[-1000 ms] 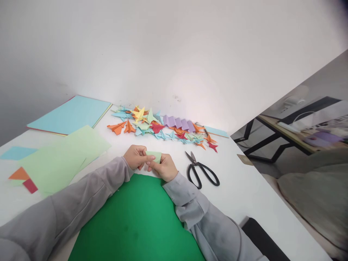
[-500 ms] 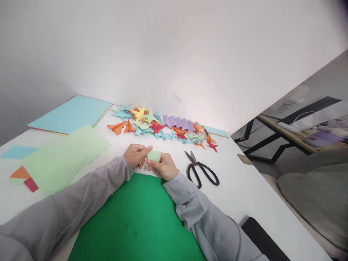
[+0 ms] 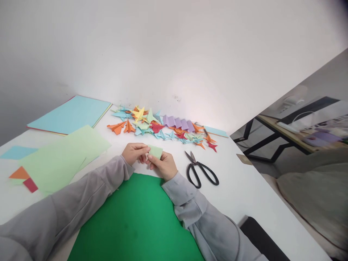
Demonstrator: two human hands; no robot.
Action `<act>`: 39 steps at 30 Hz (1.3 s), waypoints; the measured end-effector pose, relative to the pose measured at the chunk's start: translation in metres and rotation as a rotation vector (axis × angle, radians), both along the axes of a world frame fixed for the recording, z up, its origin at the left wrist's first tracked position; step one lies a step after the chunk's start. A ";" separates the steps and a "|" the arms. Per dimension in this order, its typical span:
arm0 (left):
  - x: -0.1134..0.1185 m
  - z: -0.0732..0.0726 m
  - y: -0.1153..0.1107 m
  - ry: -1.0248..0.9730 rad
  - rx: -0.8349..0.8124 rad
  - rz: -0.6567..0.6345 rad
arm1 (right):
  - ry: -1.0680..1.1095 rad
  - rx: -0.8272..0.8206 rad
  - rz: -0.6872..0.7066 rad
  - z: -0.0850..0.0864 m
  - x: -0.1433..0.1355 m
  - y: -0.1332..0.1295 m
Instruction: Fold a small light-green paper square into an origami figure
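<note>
A small light green paper piece (image 3: 156,151) is held up between both hands, above the far edge of a green sheet (image 3: 136,217). My left hand (image 3: 135,152) pinches its left corner between thumb and fingers. From the right, my right hand (image 3: 165,165) grips its lower edge, thumb in front and the other fingers mostly behind it. Black-handled scissors (image 3: 194,163) lie partly open on the white table, right of my right hand. Behind the hands lies a row of folded paper shapes, among them a red one (image 3: 156,127) and a purple pleated strip (image 3: 178,123).
Large light green sheets (image 3: 65,156) lie at the left, with orange (image 3: 20,173) and red (image 3: 30,185) scraps beside them. A stack of blue paper (image 3: 70,115) is at the back left. A black object (image 3: 261,237) lies at the front right.
The small green paper has risen slightly and turned a little in my fingers, showing more of its face. My left hand has shifted slightly left.
</note>
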State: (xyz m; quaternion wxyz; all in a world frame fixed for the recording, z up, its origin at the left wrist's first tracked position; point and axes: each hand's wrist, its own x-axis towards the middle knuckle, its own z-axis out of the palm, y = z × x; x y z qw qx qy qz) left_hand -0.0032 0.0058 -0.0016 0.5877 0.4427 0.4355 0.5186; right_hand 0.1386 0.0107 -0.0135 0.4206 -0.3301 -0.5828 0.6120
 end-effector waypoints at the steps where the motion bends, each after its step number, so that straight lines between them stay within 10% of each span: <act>1: 0.000 0.000 0.001 -0.033 -0.029 0.024 | 0.011 0.002 -0.030 0.000 0.000 0.000; 7: 0.000 -0.003 0.003 -0.045 -0.075 0.102 | 0.076 0.000 -0.275 -0.003 -0.001 -0.001; 39: 0.001 -0.002 0.001 0.024 -0.067 0.073 | -0.037 0.263 -0.236 0.000 0.001 -0.014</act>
